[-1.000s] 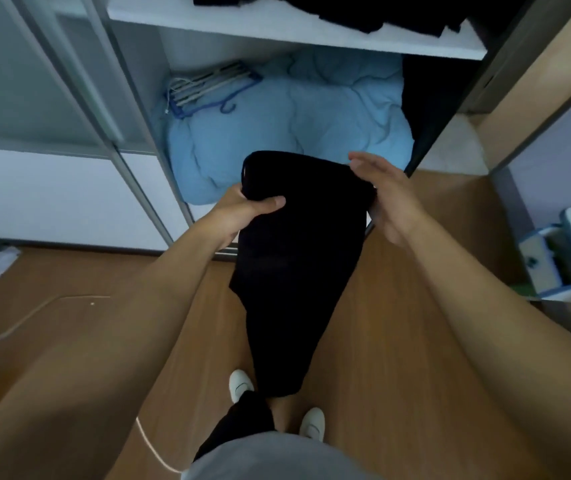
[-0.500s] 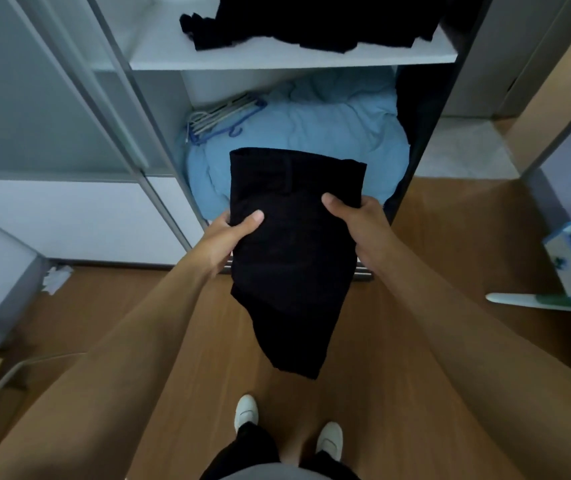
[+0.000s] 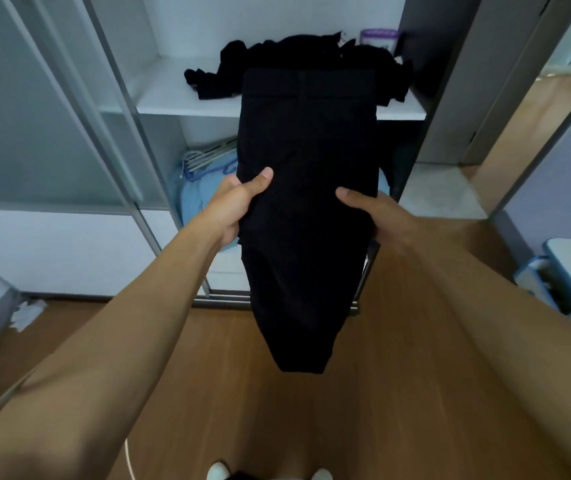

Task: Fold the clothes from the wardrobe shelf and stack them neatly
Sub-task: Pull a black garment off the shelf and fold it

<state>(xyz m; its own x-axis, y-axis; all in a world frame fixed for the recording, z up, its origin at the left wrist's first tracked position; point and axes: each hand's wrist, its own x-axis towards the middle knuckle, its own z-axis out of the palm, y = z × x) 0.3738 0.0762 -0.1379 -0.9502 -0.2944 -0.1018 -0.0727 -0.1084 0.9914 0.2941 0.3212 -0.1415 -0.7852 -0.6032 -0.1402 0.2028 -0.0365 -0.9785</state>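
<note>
Two white shoe tips (image 3: pixel 216 474) on the wood floor (image 3: pixel 415 375), well short of the wardrobe shelf (image 3: pixel 166 95), mark where a person stands. Both bare arms reach toward the shelf. The left grip (image 3: pixel 239 206) and right grip (image 3: pixel 377 220) each clamp one side edge of a single folded black garment (image 3: pixel 308 150), thumbs on top, fingers hidden beneath. The garment hangs in mid-air in front of the shelf, its long axis running from a drooping tail below the grips up toward the shelf's front edge. The grips hold it about midway along, the left seemingly a shade nearer the shelf. Setting it down would likely mean carrying it forward and up, top edge first. Below the shelf lie blue bedding (image 3: pixel 190 199) and a bunch of hangers (image 3: pixel 208 157). On the shelf sits one loose heap (image 3: pixel 305 50) of black clothes, its pieces too tangled to count, with one purple-rimmed tub (image 3: pixel 379 36) behind.
</note>
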